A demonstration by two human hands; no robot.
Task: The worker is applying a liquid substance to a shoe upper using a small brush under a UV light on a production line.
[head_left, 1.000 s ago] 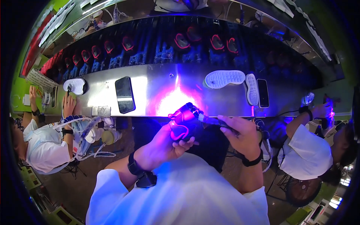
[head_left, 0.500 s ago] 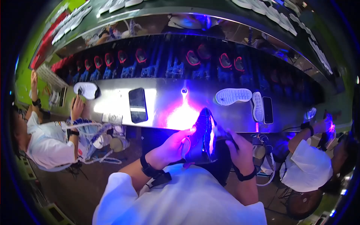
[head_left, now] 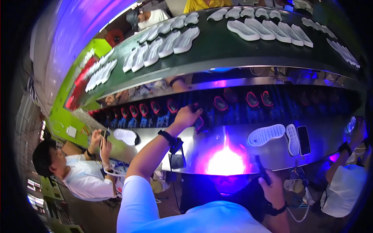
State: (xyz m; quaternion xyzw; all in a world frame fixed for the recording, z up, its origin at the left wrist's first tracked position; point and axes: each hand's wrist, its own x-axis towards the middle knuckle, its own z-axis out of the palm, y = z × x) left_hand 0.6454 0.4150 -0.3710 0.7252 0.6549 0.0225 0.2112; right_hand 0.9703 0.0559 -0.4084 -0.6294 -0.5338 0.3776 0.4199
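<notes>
The left grip (head_left: 188, 116) curls around a dark, red-edged shoe (head_left: 199, 124) beside a row of similar shoes (head_left: 172, 106); to its right, the right grip (head_left: 272, 188) holds a dark-handled brush (head_left: 263, 170), and beyond it 2 white soles (head_left: 267, 135) lie on the surface (head_left: 208, 143).

Metal bench (head_left: 200, 145), two white soles (head_left: 266, 135), dark phone (head_left: 304, 140) alongside, third white sole (head_left: 125, 136) leftward

The desk (head_left: 237, 134) lies open to me between my left forearm (head_left: 151, 156) and the large white sole (head_left: 266, 135); beyond, dark red-rimmed pieces (head_left: 220, 103) flank my left fingers (head_left: 199, 112).
</notes>
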